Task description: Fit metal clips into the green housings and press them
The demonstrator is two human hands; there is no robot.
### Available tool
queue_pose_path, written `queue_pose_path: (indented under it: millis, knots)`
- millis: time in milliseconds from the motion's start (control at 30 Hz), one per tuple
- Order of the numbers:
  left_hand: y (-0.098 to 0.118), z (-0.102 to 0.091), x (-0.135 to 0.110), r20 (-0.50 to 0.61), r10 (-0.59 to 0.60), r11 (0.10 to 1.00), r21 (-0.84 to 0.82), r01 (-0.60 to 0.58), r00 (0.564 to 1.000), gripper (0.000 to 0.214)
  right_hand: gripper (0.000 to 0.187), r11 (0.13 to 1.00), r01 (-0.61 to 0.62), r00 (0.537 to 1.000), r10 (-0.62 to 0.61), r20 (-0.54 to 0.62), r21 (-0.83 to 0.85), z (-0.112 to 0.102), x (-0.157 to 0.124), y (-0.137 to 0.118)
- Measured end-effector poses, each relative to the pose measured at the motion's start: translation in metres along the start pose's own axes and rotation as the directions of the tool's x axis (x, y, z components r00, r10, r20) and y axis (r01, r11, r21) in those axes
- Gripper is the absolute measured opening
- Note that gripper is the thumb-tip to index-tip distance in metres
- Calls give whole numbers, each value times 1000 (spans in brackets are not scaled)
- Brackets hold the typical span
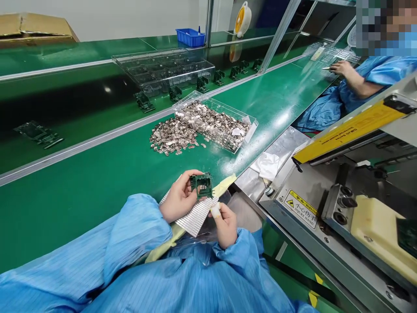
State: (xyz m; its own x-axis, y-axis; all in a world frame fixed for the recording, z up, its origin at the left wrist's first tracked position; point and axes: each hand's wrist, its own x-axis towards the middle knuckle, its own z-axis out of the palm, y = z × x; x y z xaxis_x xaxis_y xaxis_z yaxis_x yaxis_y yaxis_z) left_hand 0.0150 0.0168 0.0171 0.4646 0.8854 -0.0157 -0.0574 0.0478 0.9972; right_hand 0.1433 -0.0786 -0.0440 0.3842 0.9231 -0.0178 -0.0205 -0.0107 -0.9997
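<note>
My left hand [180, 196] grips a dark green plastic frame part [205, 191] with a square opening, held up over the near edge of the green table. My right hand [224, 222] is just below and to the right, its thumb and fingers closed together. White wrapping [215, 211] covers a fingertip there; whatever the pinch holds is hidden. Beneath both hands lies a silver ridged sheet [193, 219], with a yellow strip [224, 186] sticking out behind it. Ahead, a pile of small metal pieces [172, 137] spills beside a clear tray [236, 145] full of the same pieces.
Several green parts [143, 102] stand along the conveyor behind a metal rail [97, 132]. A clear blister tray [163, 71] and a blue bin [190, 38] are farther back. At right stands a machine [302, 208] with a yellow bar [352, 128]. A co-worker's hand [342, 68] is beyond.
</note>
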Motion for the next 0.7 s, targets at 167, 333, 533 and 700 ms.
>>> queue_pose_path:
  millis: [167,333,533,700]
  knots:
    - [0,-3,1,10,-40,999,-36,40,999,41,30,994,108,994,-109,-20,-30,-2,1,15]
    - [1,-4,4,17,-62,993,-98,63,998,44,30,977,201,979,-202,-15,-73,-7,5,21]
    - [1,-6,5,27,-26,997,-68,28,999,39,30,975,210,977,-212,-14,-79,-7,6,18]
    - [2,-7,6,28,-13,997,-80,15,1000,38,27,981,171,985,-172,4,-91,-5,5,17]
